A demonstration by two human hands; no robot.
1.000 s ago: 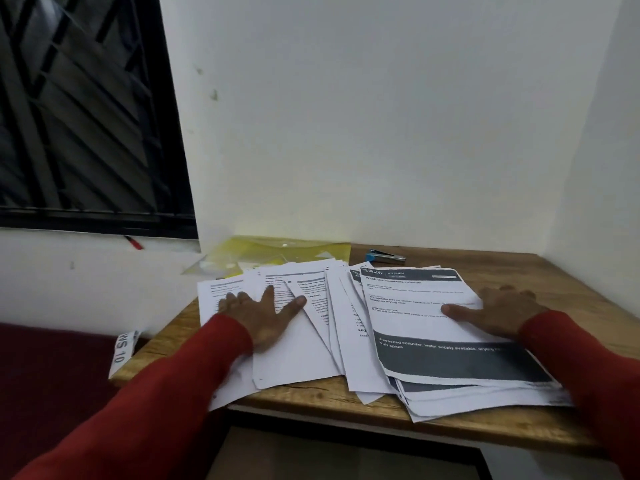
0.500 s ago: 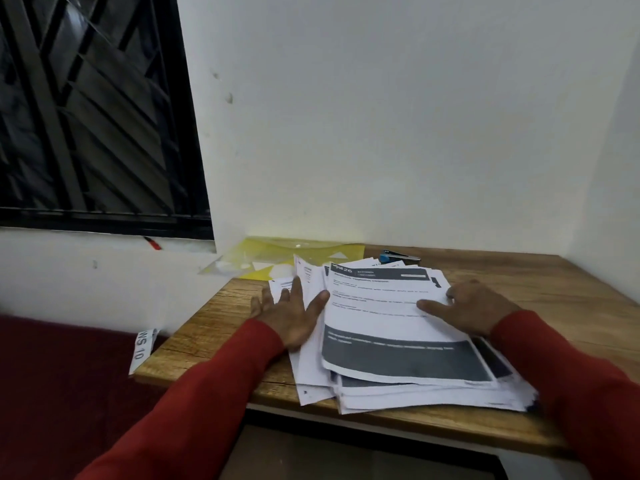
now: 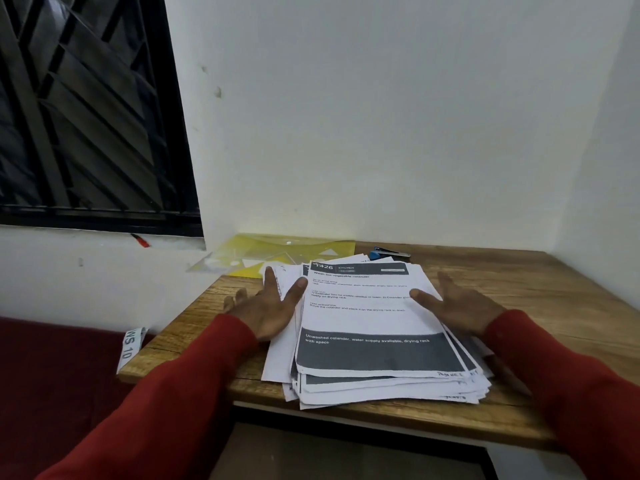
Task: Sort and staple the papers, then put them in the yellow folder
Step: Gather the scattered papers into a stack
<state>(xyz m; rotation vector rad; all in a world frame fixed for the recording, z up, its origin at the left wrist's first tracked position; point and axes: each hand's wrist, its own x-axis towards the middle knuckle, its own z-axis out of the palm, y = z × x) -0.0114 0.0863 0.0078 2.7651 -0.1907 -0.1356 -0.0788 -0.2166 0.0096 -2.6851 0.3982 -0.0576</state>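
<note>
A loose stack of papers is seen lying on the wooden table, towards its near edge, with the lowest sheets jutting slightly past that edge. The sheets are roughly gathered but not squared, and several edges are fanned out at the left and at the near right corner. The top sheet is printed with a dark header band reading "1426 KITCHEN" and a wide dark band across its lower part.

The stack is flanked by both hands. The left hand is laid against the left side of the pile, fingers straight and spread, the thumb resting on the top sheet's left margin and the forefinger stretched over the fanned sheets. The right hand is held at the right side, fingers extended and relaxed, the thumb pointed inward over the top sheet; nothing is gripped by either one. Red sleeves are worn on both arms.

Beyond the papers, at the far left of the table against the wall, the yellow folder is found lying flat, partly covered by the pile's far edge. A blue and black stapler is placed just right of the folder, near the wall. A white label marked "WS 10" is hung from the table's left edge.
</note>
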